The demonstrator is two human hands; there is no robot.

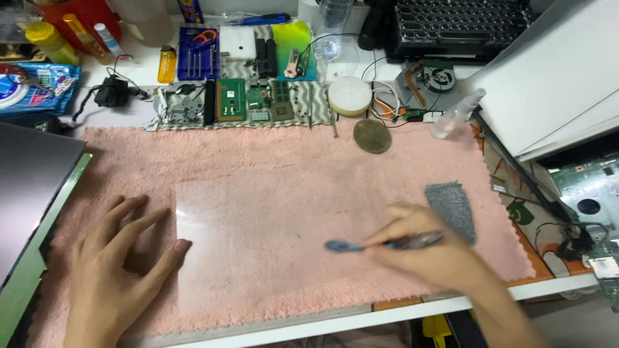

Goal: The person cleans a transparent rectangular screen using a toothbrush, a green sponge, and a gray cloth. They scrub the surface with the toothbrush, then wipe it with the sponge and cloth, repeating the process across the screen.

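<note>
The left hand (119, 270) lies flat and open on the pink towel (271, 161), palm down, fingers spread and pointing up and to the right, its thumb resting at the left edge of a clear plastic sheet (258, 251) that lies on the towel's middle. The forearm runs off the bottom edge of the view. The right hand (432, 251) comes in from the lower right, wrist bent, fingers closed around a blue-handled tool (380, 243) held nearly level, its blue end pointing left over the sheet's right part; motion blur smears both hand and tool, so I cannot tell what kind of tip it carries or whether it touches the sheet. Just beside that hand, partly covered by its fingers, lies a grey cloth (453, 206) on the towel. The sheet is hard to make out: only a pale sheen and faint edges mark it. At the towel's far edge sit a dark round pad (372, 136), a round white container (349, 95) and a clear spray bottle (456, 115) lying tilted. Beyond them green circuit boards (231, 100) and a blue screwdriver set (197, 55) line the table. A dark panel (32, 187) at the left is cut off by the frame.
</note>
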